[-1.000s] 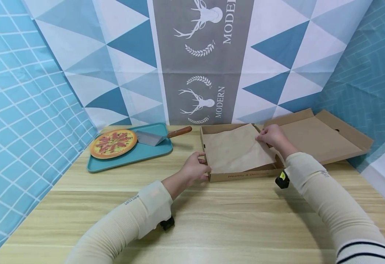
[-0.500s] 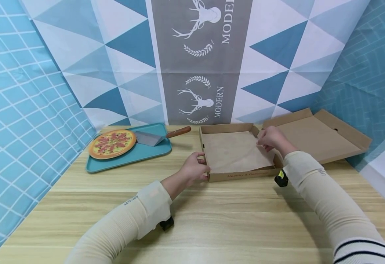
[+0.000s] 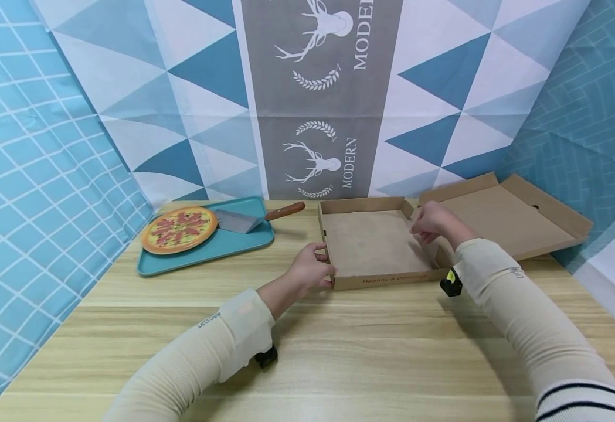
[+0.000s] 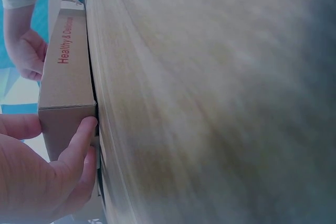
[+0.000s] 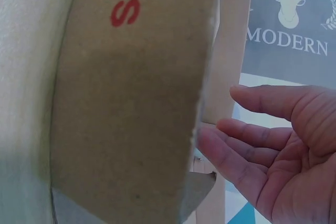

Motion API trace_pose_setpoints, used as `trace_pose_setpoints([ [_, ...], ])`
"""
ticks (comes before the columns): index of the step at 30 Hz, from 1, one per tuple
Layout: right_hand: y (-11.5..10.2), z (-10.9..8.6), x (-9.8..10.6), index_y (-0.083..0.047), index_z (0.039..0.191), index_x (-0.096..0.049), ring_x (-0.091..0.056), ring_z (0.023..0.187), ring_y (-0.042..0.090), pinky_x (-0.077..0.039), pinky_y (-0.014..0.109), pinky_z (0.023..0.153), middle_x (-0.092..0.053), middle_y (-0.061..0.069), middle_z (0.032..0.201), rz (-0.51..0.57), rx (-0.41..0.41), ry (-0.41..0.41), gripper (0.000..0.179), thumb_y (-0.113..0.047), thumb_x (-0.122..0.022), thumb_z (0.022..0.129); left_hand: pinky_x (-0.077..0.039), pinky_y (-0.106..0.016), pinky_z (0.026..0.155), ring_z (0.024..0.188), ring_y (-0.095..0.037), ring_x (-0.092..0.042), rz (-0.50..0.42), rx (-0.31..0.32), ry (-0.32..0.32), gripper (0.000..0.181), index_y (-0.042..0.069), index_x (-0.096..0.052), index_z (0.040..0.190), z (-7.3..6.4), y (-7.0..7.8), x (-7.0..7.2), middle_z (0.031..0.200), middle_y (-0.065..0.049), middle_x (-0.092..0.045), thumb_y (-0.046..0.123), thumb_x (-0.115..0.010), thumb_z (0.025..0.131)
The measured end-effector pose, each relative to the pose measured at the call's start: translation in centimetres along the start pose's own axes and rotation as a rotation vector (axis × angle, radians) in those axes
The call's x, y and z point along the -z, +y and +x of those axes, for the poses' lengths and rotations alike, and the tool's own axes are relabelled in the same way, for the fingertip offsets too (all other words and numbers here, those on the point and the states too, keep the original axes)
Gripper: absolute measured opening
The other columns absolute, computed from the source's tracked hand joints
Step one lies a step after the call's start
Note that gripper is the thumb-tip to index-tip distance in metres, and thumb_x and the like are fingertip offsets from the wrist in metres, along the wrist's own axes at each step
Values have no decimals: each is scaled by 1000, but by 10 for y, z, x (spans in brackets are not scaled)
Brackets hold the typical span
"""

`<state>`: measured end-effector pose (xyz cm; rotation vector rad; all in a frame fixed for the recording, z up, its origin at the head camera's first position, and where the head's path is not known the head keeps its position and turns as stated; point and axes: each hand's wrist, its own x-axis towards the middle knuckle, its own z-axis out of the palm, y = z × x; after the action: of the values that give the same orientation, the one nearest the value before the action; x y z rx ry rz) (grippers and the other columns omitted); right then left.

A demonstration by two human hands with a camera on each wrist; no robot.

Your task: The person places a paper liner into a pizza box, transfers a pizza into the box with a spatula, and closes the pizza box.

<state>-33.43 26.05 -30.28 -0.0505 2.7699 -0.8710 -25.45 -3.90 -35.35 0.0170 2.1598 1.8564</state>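
An open cardboard pizza box (image 3: 378, 281) with red lettering on its front wall sits on the wooden table. A sheet of brown paper (image 3: 367, 240) lies flat over its floor. My left hand (image 3: 311, 266) grips the box at its front left corner; in the left wrist view the thumb is at the rim and the fingers press the outer side wall. Over the box's right side is my right hand (image 3: 431, 221). Its thumb and fingers (image 5: 252, 132) are apart and loosely bent in the right wrist view, with nothing between them.
The box lid (image 3: 502, 220) lies folded back to the right. At the left is a teal tray (image 3: 207, 264) bearing a pizza (image 3: 179, 230) and a pizza server (image 3: 238, 221) whose wooden handle juts over the edge. A patterned backdrop (image 3: 323, 117) stands behind the table.
The brown paper, earlier pinched in my right hand and raised at its right side, has dropped flat into the box. The right fingers have let go of it. My left hand stays in place.
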Motion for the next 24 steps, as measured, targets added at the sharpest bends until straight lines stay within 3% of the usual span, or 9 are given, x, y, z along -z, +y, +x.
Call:
trace_pose_setpoints([
  [12,-10,-8,-7,10,100,-63,-61,70,26,-58,36,65,-62,21,86,-67,115,29,21,-9,-66,92,-58,-39,74,104,-31,-61,-7,13,-3,67,0,-33,147,0,4,0,133,-23,-47,-9,-63,88],
  [18,-13,-8,-14,9,100,-63,-60,75,27,-57,36,67,-62,19,91,-54,135,42,21,-9,-67,91,-58,-39,75,104,-32,-61,-13,23,-5,66,-1,-33,147,2,6,1,132,-24,-47,-9,-62,88],
  [24,-22,-11,-20,5,99,-63,-63,78,29,-56,36,67,-62,16,92,-112,178,69,19,-12,-69,90,-57,-38,78,106,-31,-60,-19,32,1,64,-1,-34,147,3,5,1,130,-23,-49,-7,-61,90],
])
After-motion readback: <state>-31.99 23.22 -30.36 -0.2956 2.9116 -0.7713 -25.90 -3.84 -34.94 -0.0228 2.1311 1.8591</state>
